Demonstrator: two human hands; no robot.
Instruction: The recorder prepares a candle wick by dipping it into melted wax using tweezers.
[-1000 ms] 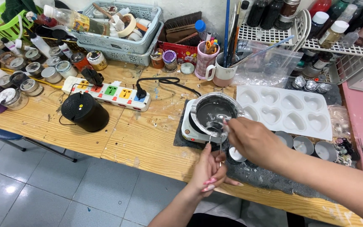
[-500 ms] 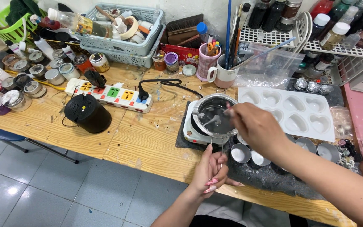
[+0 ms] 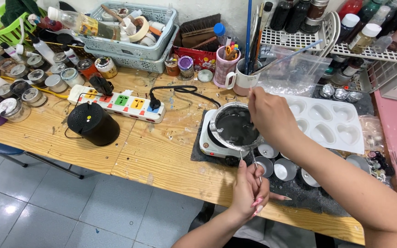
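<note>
Thin wick (image 3: 252, 94) (pale, waxy) pinched upright above dark melting pot (image 3: 235, 126)

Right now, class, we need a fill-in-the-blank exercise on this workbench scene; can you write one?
The metal pot sits on a small white ____.
The white mould has cavities shaped like ____.
The black round speaker stands in front of the power ____.
The right hand is raised above the ____.

Missing words: hotplate; hearts; strip; pot
</note>
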